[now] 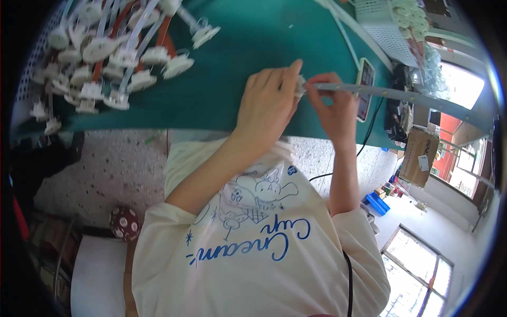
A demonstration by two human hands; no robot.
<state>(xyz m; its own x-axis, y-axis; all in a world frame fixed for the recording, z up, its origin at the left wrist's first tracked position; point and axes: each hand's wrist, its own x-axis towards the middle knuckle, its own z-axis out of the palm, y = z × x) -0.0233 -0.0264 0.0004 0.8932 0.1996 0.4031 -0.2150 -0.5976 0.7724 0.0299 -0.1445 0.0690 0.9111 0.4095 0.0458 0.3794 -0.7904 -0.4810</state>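
The tabletop (227, 42) is teal green, the strip (391, 94) pale grey, the shirt (211, 285) cream with blue drawings.

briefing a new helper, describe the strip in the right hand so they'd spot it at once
Start at the green table and find the right hand near its front edge. That hand pinches a long pale strip that runs off rightward, crossing the phone in this view. Small spaced dots set it apart from the thin black cable nearby.
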